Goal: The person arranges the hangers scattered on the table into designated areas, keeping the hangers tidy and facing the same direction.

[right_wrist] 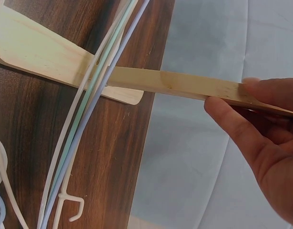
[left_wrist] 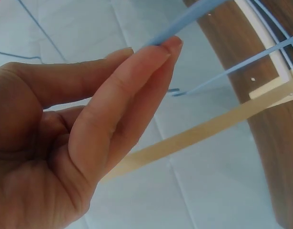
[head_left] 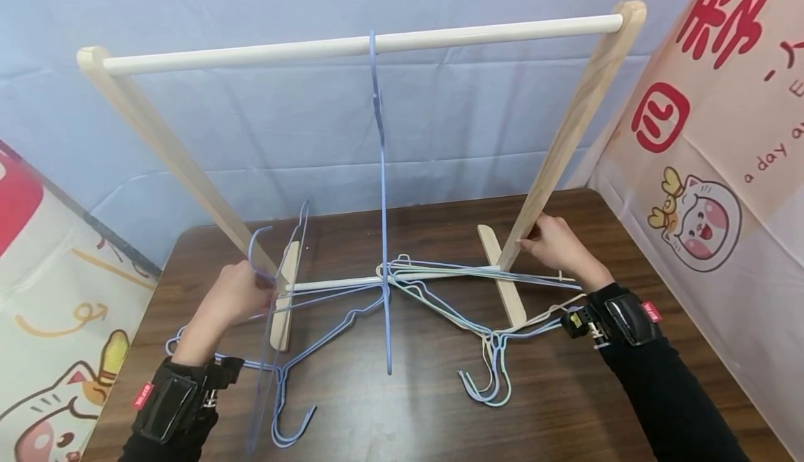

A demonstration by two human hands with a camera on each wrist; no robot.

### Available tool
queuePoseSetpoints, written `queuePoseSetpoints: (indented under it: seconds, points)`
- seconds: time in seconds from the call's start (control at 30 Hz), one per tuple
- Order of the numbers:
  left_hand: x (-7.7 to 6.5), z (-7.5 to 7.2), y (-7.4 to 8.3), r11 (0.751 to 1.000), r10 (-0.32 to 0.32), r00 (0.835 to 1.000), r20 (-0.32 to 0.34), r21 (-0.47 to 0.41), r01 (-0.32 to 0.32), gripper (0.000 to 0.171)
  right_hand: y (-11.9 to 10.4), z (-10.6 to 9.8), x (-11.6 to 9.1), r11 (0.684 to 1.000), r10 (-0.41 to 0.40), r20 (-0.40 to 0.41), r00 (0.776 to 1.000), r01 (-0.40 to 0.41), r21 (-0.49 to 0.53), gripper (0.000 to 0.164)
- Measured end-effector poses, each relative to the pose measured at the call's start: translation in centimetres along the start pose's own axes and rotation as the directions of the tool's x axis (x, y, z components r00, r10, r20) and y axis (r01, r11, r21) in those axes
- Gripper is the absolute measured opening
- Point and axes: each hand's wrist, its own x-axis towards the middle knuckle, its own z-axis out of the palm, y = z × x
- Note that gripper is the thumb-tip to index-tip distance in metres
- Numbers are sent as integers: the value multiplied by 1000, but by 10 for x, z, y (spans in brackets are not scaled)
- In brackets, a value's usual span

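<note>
The left hand (head_left: pixel 235 298) pinches a blue hanger (left_wrist: pixel 186 23) between thumb and fingertips, by the foot of the rack's left post (head_left: pixel 166 146); the right hand (head_left: pixel 559 246) grips the right post (head_left: pixel 569 137) low down, between thumb and fingers. The held hanger seems to run almost edge-on to the head view, off the rail (head_left: pixel 490 35). Loose blue hangers (head_left: pixel 280 392) lie close by the left hand on the table (head_left: pixel 389 420), so a wire could catch and drag one along. If the right hand slackened while the held hanger knocked the rack, the frame might shift, and the hung hanger (head_left: pixel 384 190) could swing or slide, being fixed by its hook alone. A fingertip pinch might also let the held hanger twist. Of containers, none is in view; the rack is the only holder, its rail carrying that one blue hanger near the middle. White, green and blue hangers (head_left: pixel 497 343) lie bunched across the right foot (head_left: pixel 511 305), overlapping closely enough that they may tangle when lifted.
</note>
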Motion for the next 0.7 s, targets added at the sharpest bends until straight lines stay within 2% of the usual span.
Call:
queuePoseSetpoints:
  seconds: [0.13, 0.37, 0.57, 0.7]
  points:
    - [1, -4, 5, 999, 44, 999, -32, 10, -44, 14, 0, 0, 0, 1000, -1, 3, 1000, 1, 3, 28]
    - [5, -12, 17, 996, 57, 997, -47, -67, -60, 14, -1, 0, -1, 1000, -5, 4, 1000, 5, 6, 29]
    - [9, -19, 29, 995, 90, 993, -79, -35, -93, 16, 0, 0, 0, 1000, -8, 1, 1000, 8, 3, 28]
    - [10, -25, 37, 996, 77, 995, -62, -48, -80, 15, 0, 0, 0, 1000, -6, 3, 1000, 6, 0, 29]
